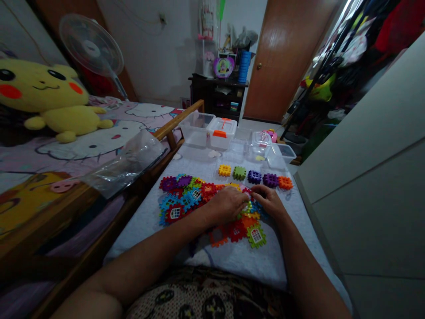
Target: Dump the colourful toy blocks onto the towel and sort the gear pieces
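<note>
A loose pile of colourful interlocking building tiles (175,213), some with white window inserts, lies on the cloth-covered table (149,235). My left hand (229,204) is over the right part of the pile, its fingers curled closed; what they grip is hidden. Close beside it, my right hand (270,201) has its thumb and fingers bent around the edge of a pinkish-red tile (246,190). A green tile with a white window (256,235) lies flat below the hands. Beyond them stands a row of assembled cubes: yellow (225,170), green (239,172), dark blue (254,177), purple (270,180) and orange (285,182).
Clear plastic boxes (195,128) stand at the table's far end, one with an orange-handled lid (223,133). A wooden bed rail (181,119) runs along the left, with a plastic bag (129,159) over it. A pale cabinet (372,177) borders the right side.
</note>
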`<state>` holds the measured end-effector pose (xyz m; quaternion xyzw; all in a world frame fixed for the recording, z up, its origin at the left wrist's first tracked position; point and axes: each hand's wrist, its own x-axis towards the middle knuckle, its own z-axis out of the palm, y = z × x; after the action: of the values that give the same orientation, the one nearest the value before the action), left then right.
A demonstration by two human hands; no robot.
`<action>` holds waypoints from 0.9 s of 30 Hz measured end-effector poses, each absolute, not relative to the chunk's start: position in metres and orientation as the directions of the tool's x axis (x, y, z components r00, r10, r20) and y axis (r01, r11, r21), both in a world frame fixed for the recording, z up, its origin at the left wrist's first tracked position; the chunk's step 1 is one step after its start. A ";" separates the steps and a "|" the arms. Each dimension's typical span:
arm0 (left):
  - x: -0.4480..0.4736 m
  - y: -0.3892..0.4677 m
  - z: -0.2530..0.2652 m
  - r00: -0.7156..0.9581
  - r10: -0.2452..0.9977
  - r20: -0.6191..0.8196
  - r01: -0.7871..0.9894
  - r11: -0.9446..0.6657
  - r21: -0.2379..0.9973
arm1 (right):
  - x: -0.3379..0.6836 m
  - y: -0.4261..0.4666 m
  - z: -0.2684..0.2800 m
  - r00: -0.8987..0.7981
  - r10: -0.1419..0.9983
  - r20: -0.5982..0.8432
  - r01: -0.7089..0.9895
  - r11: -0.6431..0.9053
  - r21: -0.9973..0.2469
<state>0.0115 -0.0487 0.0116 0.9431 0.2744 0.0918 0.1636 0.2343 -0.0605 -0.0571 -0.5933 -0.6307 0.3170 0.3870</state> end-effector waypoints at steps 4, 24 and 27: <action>0.022 -0.049 -0.004 0.822 0.560 0.103 0.494 -0.791 0.361 | 0.235 -0.060 -0.057 -0.007 0.994 0.110 0.488 0.100 -0.867; -0.080 -0.008 0.013 0.575 0.808 -0.131 0.784 -0.498 0.371 | 0.230 -0.066 -0.053 -0.181 0.958 0.225 0.603 0.288 -0.744; -0.077 -0.007 0.010 0.586 0.799 -0.135 0.780 -0.510 0.362 | 0.231 -0.066 -0.054 -0.185 0.958 0.219 0.607 0.287 -0.741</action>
<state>-0.0770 -0.0071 0.0100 0.8687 0.4546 0.0245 0.1953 0.2310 -0.0659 -0.0538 -0.5391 -0.7259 0.2566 0.3415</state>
